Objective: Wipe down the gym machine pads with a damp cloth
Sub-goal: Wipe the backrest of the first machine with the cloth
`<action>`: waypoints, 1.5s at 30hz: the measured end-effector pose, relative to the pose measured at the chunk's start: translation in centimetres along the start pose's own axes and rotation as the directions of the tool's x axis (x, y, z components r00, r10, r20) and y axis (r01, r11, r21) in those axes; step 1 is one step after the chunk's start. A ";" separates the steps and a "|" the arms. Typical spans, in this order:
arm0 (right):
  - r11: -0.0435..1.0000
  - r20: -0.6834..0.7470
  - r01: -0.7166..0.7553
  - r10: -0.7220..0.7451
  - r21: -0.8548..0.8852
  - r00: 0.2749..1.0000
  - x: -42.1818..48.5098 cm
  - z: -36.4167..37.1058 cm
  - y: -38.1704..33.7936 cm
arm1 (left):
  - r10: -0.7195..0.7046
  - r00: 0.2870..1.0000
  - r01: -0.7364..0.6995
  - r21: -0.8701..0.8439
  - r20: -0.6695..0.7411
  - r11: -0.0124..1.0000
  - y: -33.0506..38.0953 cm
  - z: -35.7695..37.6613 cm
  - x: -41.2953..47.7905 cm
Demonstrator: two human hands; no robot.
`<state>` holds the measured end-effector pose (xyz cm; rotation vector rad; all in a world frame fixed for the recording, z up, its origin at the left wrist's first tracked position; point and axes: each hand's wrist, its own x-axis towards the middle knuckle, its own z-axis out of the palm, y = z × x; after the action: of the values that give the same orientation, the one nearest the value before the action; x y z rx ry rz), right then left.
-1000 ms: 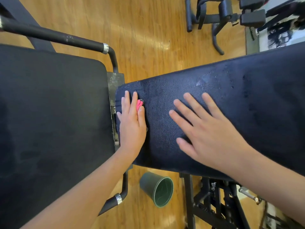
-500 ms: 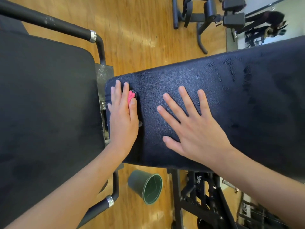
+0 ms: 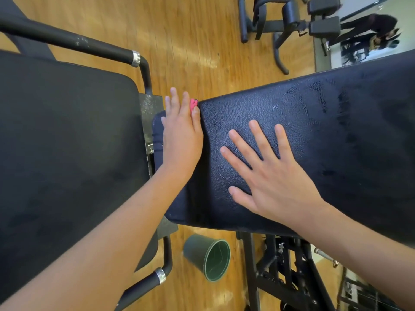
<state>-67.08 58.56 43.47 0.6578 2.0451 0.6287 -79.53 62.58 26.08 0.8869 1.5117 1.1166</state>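
Observation:
A long black textured back pad (image 3: 318, 135) runs from the centre to the right, with damp streaks on its far part. My left hand (image 3: 182, 135) lies flat on the pad's left end, fingers past its far corner, pressing a pink cloth (image 3: 193, 105) of which only a small bit shows between the fingers. My right hand (image 3: 267, 173) rests flat on the pad with fingers spread and holds nothing. A wide black seat pad (image 3: 67, 153) fills the left side.
Black handle bars with chrome rings (image 3: 136, 56) frame the seat pad. A dark green bucket (image 3: 208, 257) lies on the wooden floor below the pad. The machine's black frame (image 3: 285, 272) is at the bottom right; more gym equipment (image 3: 289, 21) stands at the top.
My left hand with the pink cloth has slid forward along the pad's left end to its far corner. My right hand stays flat on the pad.

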 end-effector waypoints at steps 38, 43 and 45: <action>1.000 0.007 -0.003 0.003 0.020 1.000 0.3 -0.5 -0.1 | 0.047 0.996 -0.042 -0.072 0.077 0.997 -0.7 -0.1 -6.2; 1.000 0.014 0.000 -0.001 0.016 1.000 0.3 -0.7 -0.1 | 0.067 0.991 -0.066 -0.014 0.114 0.998 -1.0 0.3 -6.7; 1.000 0.013 -0.001 0.001 0.014 1.000 0.3 -0.6 -0.1 | 0.075 0.990 -0.074 -0.009 0.123 0.997 -1.3 0.3 -7.2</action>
<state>-67.77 58.56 43.57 0.6696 2.0386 0.6093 -77.67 55.57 26.95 0.9984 1.3846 1.0978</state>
